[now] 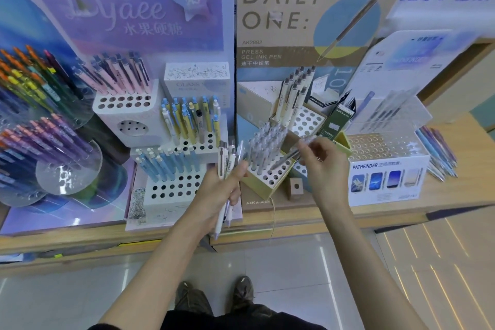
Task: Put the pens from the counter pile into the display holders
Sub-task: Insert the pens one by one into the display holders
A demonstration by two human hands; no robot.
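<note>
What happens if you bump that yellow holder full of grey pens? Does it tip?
Probably not easily: the yellow holder looks wide and low. The grey pens lean in their holes, so they would likely rattle or shift.

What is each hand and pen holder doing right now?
left hand: grips a bundle of pens
right hand: pinches one grey pen
grey pen: tilted, tip over the yellow holder
yellow holder: partly filled, front holes empty
Pathfinder rack: front holes empty
pen pile: lying loose

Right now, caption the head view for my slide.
Left hand grips a pen bundle; right hand angles one grey pen over the yellow holder.
</note>
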